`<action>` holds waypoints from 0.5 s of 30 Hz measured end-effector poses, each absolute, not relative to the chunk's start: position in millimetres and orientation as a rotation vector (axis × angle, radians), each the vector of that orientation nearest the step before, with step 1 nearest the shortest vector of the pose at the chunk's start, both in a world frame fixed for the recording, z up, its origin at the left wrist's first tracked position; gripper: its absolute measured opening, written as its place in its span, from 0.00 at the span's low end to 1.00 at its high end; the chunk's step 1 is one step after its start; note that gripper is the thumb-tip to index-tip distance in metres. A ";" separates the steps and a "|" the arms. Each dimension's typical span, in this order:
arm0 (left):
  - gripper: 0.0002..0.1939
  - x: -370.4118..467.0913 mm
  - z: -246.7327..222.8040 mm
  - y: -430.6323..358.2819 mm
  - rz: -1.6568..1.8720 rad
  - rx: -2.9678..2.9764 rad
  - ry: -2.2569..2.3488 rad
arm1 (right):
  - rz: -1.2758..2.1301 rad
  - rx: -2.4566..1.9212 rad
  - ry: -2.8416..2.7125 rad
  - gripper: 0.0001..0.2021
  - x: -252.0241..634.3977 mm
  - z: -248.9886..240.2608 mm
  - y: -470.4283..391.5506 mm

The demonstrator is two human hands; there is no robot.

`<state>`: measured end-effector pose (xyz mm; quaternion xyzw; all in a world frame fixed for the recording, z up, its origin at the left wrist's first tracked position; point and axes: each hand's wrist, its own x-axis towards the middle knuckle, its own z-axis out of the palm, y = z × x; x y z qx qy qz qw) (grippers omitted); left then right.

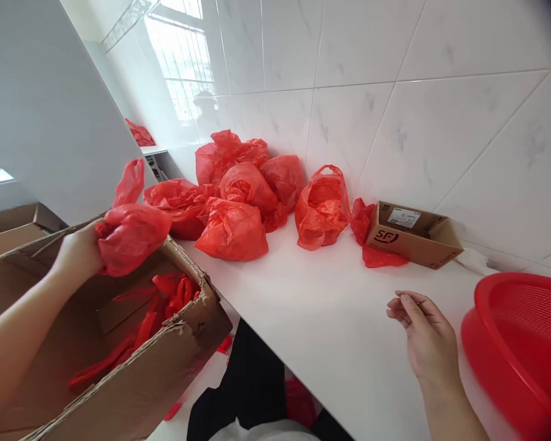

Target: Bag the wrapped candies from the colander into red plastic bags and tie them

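White table [312,312] lies under the loosely curled right hand [429,340]; the left hand [79,250] clamps a red bag [135,237].

Left fingers [90,244] seem clenched, arm [30,315] outstretched; right fingers [414,308] curl loosely.

Red plastic bag [136,237], seemingly filled, loose end up, in left hand [79,250].

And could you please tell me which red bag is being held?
The bunched red bag in the left hand, over the large cardboard box; no hand touches the other red bags.
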<state>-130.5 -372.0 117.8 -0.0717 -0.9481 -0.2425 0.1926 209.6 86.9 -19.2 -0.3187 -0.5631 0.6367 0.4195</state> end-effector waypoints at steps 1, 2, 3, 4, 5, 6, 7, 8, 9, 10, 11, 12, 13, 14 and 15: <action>0.14 -136.5 110.4 -390.8 -0.627 -0.128 -2.713 | 1.572 -0.812 -1.440 0.15 208.2 -22.1 86.9; 0.13 -140.0 100.7 -407.3 -0.586 -0.066 -2.758 | 1.556 -0.822 -1.464 0.16 207.0 -25.3 87.6; 0.12 -141.4 89.2 -421.4 -0.557 -0.014 -2.797 | 1.545 -0.830 -1.484 0.16 205.8 -28.7 88.7; 0.11 -140.7 76.5 -433.2 -0.540 0.025 -2.830 | 1.538 -0.839 -1.502 0.17 204.7 -32.2 90.1; 0.10 -138.3 63.1 -443.0 -0.534 0.050 -2.858 | 1.534 -0.848 -1.517 0.17 203.8 -35.5 91.5; 0.10 -134.5 49.6 -450.8 -0.537 0.064 -2.882 | 1.531 -0.856 -1.528 0.18 202.9 -38.5 92.7; 0.10 -129.6 36.6 -457.0 -0.548 0.070 -2.902 | 1.531 -0.864 -1.536 0.18 202.3 -41.2 93.7; 0.10 -124.2 24.6 -462.0 -0.565 0.071 -2.918 | 1.532 -0.874 -1.541 0.19 201.8 -43.5 94.3; 0.10 -119.0 14.2 -465.9 -0.588 0.067 -2.930 | 1.537 -0.882 -1.545 0.19 201.5 -45.5 94.7; 0.10 -114.6 6.0 -469.0 -0.615 0.059 -2.938 | 1.542 -0.892 -1.549 0.19 201.4 -47.2 95.0; 0.11 -111.6 0.3 -471.5 -0.643 0.048 -2.941 | 1.546 -0.900 -1.555 0.19 201.5 -48.6 95.3; 0.13 -110.5 -2.4 -473.2 -0.671 0.035 -2.938 | 1.549 -0.906 -1.563 0.19 201.5 -49.8 95.7; 0.16 -111.6 -2.0 -474.1 -0.697 0.020 -2.931 | 1.550 -0.910 -1.572 0.20 201.3 -50.9 96.1; 0.18 -114.9 1.5 -473.7 -0.719 0.002 -2.921 | 1.550 -0.911 -1.582 0.20 200.8 -51.7 96.5; 0.20 -120.2 7.9 -471.5 -0.740 -0.021 -2.909 | 1.551 -0.908 -1.591 0.19 199.8 -52.1 96.4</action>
